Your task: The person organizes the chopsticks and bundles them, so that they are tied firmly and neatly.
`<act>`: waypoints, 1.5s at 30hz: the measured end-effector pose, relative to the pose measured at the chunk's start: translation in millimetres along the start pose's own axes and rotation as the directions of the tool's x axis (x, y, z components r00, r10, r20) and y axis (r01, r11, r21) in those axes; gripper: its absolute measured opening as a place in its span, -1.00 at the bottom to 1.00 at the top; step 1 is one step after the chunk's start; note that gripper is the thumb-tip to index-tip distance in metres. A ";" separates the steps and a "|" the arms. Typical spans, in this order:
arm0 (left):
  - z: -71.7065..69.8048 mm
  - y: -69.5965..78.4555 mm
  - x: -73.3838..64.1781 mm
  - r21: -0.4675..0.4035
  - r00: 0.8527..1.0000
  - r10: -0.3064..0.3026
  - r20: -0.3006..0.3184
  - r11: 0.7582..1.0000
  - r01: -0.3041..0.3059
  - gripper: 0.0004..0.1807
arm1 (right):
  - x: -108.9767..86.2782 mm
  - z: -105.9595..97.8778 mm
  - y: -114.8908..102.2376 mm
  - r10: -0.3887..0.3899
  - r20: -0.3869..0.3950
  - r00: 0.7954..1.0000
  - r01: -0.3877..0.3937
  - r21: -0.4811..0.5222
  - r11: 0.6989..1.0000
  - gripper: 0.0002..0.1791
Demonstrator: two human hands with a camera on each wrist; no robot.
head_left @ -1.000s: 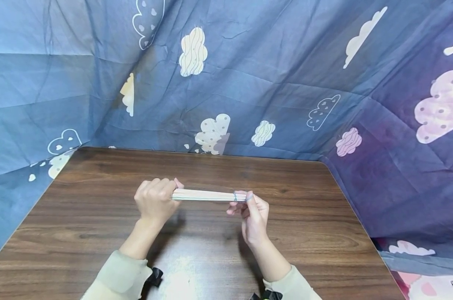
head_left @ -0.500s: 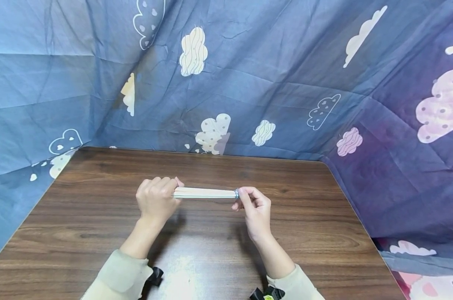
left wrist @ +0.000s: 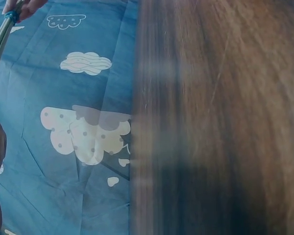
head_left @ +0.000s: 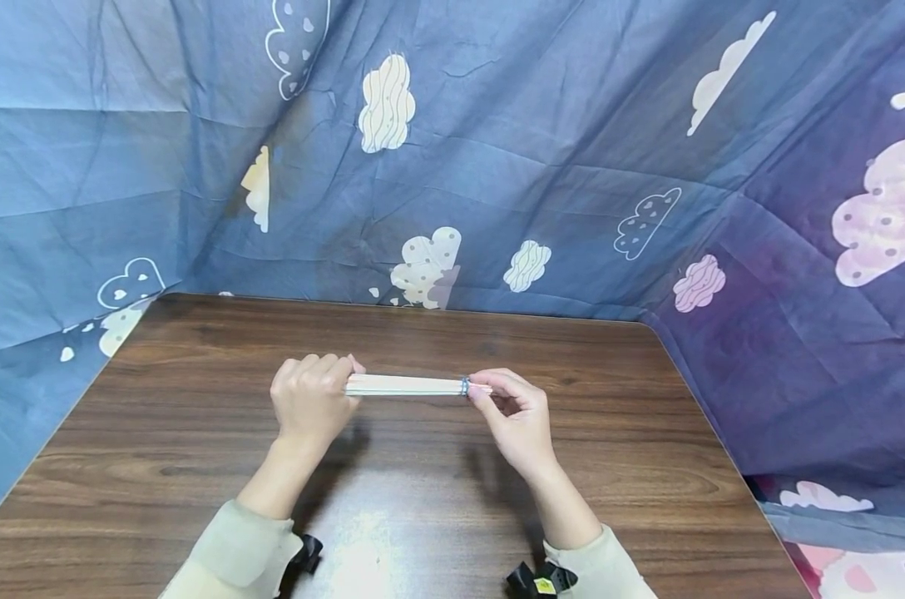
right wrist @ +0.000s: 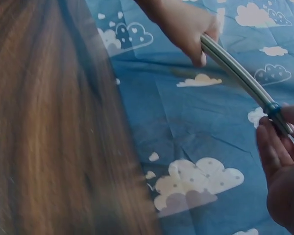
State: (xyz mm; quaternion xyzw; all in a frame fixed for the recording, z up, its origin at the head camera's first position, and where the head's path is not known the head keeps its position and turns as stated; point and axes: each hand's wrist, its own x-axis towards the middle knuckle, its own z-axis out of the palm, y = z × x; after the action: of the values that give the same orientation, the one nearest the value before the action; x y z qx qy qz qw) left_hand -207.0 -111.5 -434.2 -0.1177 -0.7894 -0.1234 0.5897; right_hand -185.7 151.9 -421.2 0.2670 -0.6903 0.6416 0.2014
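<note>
A bundle of long, thin, pale sticks [head_left: 407, 385] is held level above the table between both hands. Its left end disappears into my left hand [head_left: 314, 398], whose fingers wrap round it. Near the right end a blue rubber band [head_left: 465, 386] circles the bundle. My right hand [head_left: 520, 416] pinches at this band with thumb and fingertips, and the stick ends poke out past it toward the palm. The right wrist view shows the banded end [right wrist: 273, 108] between the right thumb and fingers [right wrist: 274, 152]. In the left wrist view the bundle [left wrist: 1, 41] crosses the upper left corner.
A dark wooden table [head_left: 415, 474] lies under the hands. Blue cloth [head_left: 452, 166] with a cloud print hangs behind it and along both sides. Each wrist wears a black camera mount [head_left: 531, 580].
The right hand had a band loop pulled out past the stick ends. The loop now sits around the bundle, slid slightly left, with the stick ends showing beyond it. The left hand stays almost still.
</note>
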 end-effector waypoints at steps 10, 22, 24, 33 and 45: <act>-1.5 2.5 -2.7 -0.012 0.997 -0.028 0.065 1.000 0.029 -0.64 | 9.5 -2.4 -14.6 -0.034 0.120 0.992 0.054 -0.171 0.984 -0.82; 1.4 7.7 -2.9 -0.047 1.000 0.009 -0.008 0.999 -0.010 -0.62 | 6.0 -1.0 -0.5 -0.062 0.154 0.986 0.088 -0.166 0.982 -0.73; 2.1 8.5 -2.5 -0.051 0.999 0.026 -0.025 0.998 -0.028 -0.63 | 5.3 -0.8 1.5 -0.074 0.165 0.983 0.104 -0.178 0.979 -0.73; 0.3 5.9 0.6 -0.027 0.997 0.039 -0.059 0.999 -0.041 -0.64 | 8.1 -11.1 0.6 -0.137 0.212 0.968 0.171 -0.150 0.974 -0.63; 2.9 5.7 2.7 -0.015 0.982 0.041 -0.185 0.999 -0.044 -0.62 | 14.9 -10.7 -4.2 -0.212 0.277 0.937 0.262 -0.157 0.952 -0.69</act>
State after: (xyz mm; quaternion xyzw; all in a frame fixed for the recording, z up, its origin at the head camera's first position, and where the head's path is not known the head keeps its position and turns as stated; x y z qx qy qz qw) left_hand -208.5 -105.1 -432.1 -0.1283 -0.7273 -0.1288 0.6618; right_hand -195.3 160.8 -407.6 0.4087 -0.7316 0.5031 0.2111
